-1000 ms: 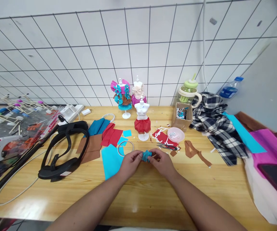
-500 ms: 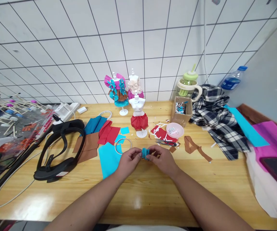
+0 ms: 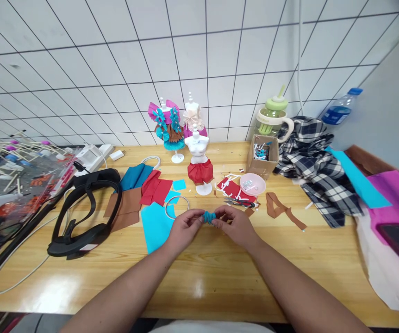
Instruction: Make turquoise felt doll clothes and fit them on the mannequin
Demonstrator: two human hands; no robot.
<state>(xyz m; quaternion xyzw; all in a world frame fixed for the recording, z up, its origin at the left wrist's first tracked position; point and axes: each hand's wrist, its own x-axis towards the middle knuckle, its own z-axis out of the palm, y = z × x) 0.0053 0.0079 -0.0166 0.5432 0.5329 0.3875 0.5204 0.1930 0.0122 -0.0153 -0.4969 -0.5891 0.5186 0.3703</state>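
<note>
Between my two hands is a small gathered piece of teal crepe paper (image 3: 209, 217), bunched into folds. My left hand (image 3: 188, 225) pinches its left end between thumb and fingers. The right end is pinched by my right hand (image 3: 234, 224). Just beyond them stands a white dress-form figurine (image 3: 197, 145) on a round base, wearing a puffy red paper skirt (image 3: 200, 172). Beside my left hand lie a ring of tape (image 3: 177, 206) and a bright blue paper sheet (image 3: 156, 226). Small scissors (image 3: 240, 202) rest beyond my right hand.
Two dressed figurines (image 3: 167, 125) stand by the tiled wall. On the right are a pink dish (image 3: 252, 184), a cardboard box (image 3: 262, 162), a cup (image 3: 271, 118), plaid cloth (image 3: 319, 171) and brown paper strips (image 3: 284, 210). A black headset strap (image 3: 84, 215) lies left, near brown paper (image 3: 126, 208).
The teal paper now looks more tightly gathered and slightly twisted between my fingers. Both hands stay almost in place, and the camera view has shifted slightly.
</note>
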